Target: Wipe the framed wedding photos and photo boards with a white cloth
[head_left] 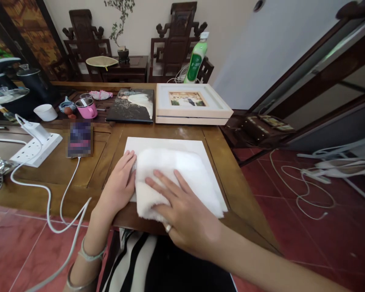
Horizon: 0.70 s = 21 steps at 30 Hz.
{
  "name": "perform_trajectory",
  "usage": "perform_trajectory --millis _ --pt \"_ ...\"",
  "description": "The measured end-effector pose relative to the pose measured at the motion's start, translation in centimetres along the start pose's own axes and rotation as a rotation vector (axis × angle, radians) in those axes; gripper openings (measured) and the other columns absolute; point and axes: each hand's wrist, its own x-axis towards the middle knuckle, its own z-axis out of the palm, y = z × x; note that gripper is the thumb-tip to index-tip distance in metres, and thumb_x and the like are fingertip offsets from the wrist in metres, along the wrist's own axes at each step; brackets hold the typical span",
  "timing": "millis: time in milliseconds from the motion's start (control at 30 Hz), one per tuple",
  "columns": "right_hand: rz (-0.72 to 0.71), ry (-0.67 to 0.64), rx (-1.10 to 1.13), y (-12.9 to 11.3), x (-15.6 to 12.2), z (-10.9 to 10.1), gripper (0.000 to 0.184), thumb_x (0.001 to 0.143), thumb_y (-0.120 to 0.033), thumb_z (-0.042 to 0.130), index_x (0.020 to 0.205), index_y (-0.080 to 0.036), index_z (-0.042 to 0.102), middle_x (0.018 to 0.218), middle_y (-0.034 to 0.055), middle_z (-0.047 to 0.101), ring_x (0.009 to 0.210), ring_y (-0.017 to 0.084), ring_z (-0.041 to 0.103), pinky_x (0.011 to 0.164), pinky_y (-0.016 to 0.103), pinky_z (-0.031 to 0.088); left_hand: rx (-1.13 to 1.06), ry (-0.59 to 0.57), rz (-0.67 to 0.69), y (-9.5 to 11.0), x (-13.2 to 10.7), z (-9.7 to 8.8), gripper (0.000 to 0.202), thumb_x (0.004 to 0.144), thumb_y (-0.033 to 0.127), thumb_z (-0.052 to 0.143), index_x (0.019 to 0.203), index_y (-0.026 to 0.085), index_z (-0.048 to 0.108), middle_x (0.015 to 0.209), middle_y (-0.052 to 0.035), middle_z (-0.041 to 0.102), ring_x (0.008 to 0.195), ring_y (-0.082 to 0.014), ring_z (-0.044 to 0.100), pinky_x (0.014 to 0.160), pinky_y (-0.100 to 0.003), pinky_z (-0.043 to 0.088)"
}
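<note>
A folded white towel (182, 174) lies on a flat white board (167, 144) at the near edge of the wooden table (231, 170). My right hand (182, 211) rests flat on the towel's near left part, fingers spread, a ring on one finger. My left hand (120, 182) lies flat beside the towel's left edge, fingertips touching the board and the towel's side. Neither hand grips anything.
Behind the board stand a white-framed photo (190, 103), a dark photo print (132, 105) and a green bottle (197, 56). To the left are a phone (79, 138) on a white cable, a power strip (36, 148), a pink mug (86, 108) and a white cup (45, 112). Cables (304, 182) lie on the red floor.
</note>
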Motion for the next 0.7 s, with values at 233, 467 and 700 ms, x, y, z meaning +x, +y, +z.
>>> perform_trajectory --millis 233,467,700 --pt "-0.039 -0.026 0.035 2.7 -0.7 -1.8 0.050 0.066 -0.003 0.049 0.109 -0.020 0.069 0.150 0.0096 0.045 0.144 0.028 0.027 0.116 0.060 0.020 0.027 0.008 -0.005 0.1 0.1 0.2 0.048 0.096 0.026 0.037 0.139 0.007 0.046 0.150 -0.0193 0.042 0.144 -0.0258 0.032 0.119 -0.048 0.027" --pt "0.047 0.117 -0.070 6.6 3.1 -1.6 0.051 0.068 -0.001 0.047 0.114 -0.015 0.065 0.147 0.0161 0.048 0.144 0.029 0.027 0.115 0.060 0.022 0.010 0.035 -0.003 0.0 0.0 0.3 0.046 0.096 0.028 0.040 0.138 0.010 0.048 0.150 -0.0181 0.043 0.144 -0.0256 0.033 0.119 -0.049 0.027" --pt "0.022 0.010 -0.030 3.0 2.0 -1.0 0.050 0.065 -0.001 0.049 0.108 -0.017 0.069 0.150 0.0141 0.044 0.145 0.035 0.021 0.114 0.068 0.014 0.007 0.030 0.007 -0.2 0.0 0.3 0.047 0.096 0.025 0.038 0.139 0.011 0.047 0.150 -0.0175 0.043 0.144 -0.0262 0.033 0.119 -0.050 0.028"
